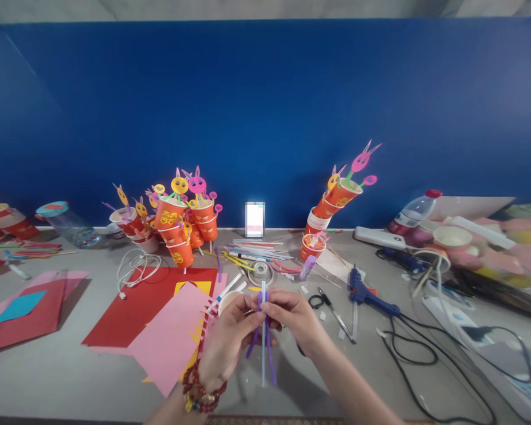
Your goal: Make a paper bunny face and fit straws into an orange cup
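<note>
In front of me both hands meet over a thin pale stick, held upright. A purple pipe cleaner is bent around it, its ends hanging down on both sides. My left hand, with red beads at the wrist, is closed in a pinch on the stick and pipe cleaner from the left. Thumb and fingers of my right hand are pinched on the pipe cleaner at the stick's upper part. The exact contact between the fingertips is partly hidden. A white paper cup sits partly behind my left hand.
Pink paper and red paper lie left. Decorated red cups stand behind, with another cup stack to the right. A blue glue gun, its cord, a black pen and a power strip lie right.
</note>
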Action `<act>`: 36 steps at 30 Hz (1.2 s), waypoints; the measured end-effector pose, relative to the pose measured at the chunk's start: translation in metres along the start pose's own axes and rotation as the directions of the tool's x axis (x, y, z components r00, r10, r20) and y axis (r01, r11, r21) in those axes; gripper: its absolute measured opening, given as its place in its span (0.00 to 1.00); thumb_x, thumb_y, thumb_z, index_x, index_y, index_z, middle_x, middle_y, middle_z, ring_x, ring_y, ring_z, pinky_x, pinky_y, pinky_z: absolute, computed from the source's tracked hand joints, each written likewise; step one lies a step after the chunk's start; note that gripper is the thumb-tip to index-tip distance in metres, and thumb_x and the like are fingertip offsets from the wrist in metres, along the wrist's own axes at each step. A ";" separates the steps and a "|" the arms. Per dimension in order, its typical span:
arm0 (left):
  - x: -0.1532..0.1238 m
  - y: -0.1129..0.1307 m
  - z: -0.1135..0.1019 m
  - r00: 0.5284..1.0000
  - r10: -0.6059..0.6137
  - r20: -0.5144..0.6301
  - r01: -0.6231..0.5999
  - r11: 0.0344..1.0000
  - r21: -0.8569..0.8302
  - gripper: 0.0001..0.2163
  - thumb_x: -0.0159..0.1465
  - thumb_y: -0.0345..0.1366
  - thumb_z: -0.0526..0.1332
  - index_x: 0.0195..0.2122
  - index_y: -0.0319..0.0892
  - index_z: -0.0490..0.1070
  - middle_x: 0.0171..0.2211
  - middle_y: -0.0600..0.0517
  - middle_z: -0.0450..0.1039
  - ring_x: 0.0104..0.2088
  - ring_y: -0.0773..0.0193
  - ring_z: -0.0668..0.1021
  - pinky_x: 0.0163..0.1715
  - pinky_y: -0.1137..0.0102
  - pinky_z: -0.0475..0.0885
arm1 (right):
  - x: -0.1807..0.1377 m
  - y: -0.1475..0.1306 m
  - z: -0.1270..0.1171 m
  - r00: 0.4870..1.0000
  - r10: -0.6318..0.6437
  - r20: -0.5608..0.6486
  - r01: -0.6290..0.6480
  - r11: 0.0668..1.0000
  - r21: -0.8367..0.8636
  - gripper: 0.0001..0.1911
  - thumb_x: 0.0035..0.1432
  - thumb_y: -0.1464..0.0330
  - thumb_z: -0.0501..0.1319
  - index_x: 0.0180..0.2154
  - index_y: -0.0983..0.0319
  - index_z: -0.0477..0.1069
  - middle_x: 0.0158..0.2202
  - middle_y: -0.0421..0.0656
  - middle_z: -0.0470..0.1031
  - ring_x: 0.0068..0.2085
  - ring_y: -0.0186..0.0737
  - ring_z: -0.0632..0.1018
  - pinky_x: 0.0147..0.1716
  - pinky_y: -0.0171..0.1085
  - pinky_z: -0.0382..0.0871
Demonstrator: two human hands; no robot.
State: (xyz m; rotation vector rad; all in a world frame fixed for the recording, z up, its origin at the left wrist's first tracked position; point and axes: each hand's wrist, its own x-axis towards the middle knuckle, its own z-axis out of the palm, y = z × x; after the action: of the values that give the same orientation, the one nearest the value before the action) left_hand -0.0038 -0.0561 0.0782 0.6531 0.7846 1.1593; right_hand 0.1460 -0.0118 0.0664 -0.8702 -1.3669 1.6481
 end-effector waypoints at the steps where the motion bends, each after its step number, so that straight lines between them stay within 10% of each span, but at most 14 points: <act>1: 0.000 0.000 0.000 1.000 -0.005 -0.001 0.005 1.000 -0.008 0.13 0.56 0.38 0.72 0.32 0.41 0.68 0.30 0.52 0.76 0.31 0.61 0.80 0.28 0.69 0.77 | 0.000 0.000 0.000 1.000 0.016 -0.005 -0.016 0.999 0.036 0.15 0.53 0.56 0.70 0.30 0.64 0.81 0.25 0.38 0.68 0.22 0.29 0.65 0.21 0.30 0.56; 36: 0.000 -0.003 -0.009 1.000 0.019 0.020 -0.019 1.000 0.002 0.12 0.59 0.36 0.70 0.31 0.42 0.66 0.32 0.53 0.76 0.32 0.61 0.80 0.31 0.67 0.76 | -0.002 -0.001 0.018 0.992 0.062 -0.114 -0.043 0.985 0.169 0.15 0.46 0.59 0.74 0.31 0.64 0.83 0.23 0.37 0.69 0.21 0.26 0.63 0.19 0.29 0.55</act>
State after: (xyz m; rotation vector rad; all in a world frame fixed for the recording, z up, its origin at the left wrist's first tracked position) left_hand -0.0098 -0.0569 0.0707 0.6740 0.7639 1.1675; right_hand 0.1314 -0.0212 0.0705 -0.8970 -1.1165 1.6959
